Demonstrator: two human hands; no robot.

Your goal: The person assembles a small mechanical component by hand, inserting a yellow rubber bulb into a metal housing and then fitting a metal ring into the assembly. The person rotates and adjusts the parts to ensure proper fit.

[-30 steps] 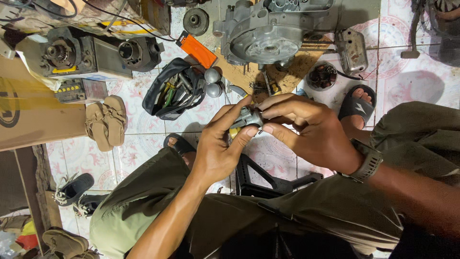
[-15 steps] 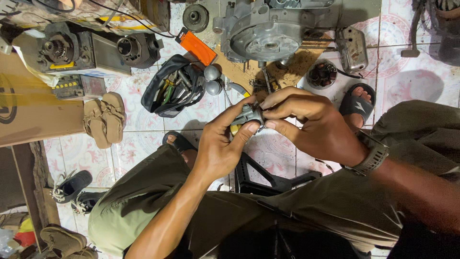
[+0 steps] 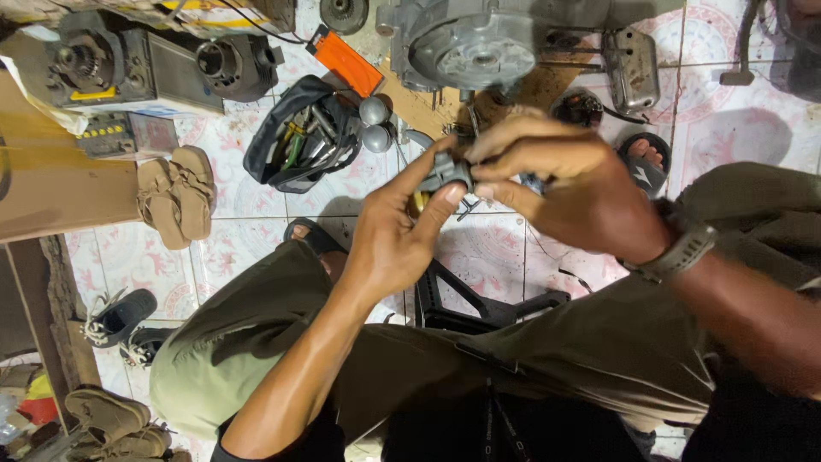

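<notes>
Both my hands meet over the tiled floor, above my knees. My left hand pinches a small grey metal part between thumb and fingers. My right hand, with a watch on its wrist, closes on the same part from the right and covers its far side. The part's exact shape is mostly hidden by my fingers. A grey engine casing lies on the floor just beyond my hands.
An open black tool bag with tools, an orange box and two grey knobs lie to the left. Engine parts and cardboard sit far left, tan sandals beside them. A black stool frame stands between my legs.
My hands have stayed together on the grey part and shifted slightly; the right fingers have curled further over it. The view has drifted a little.
</notes>
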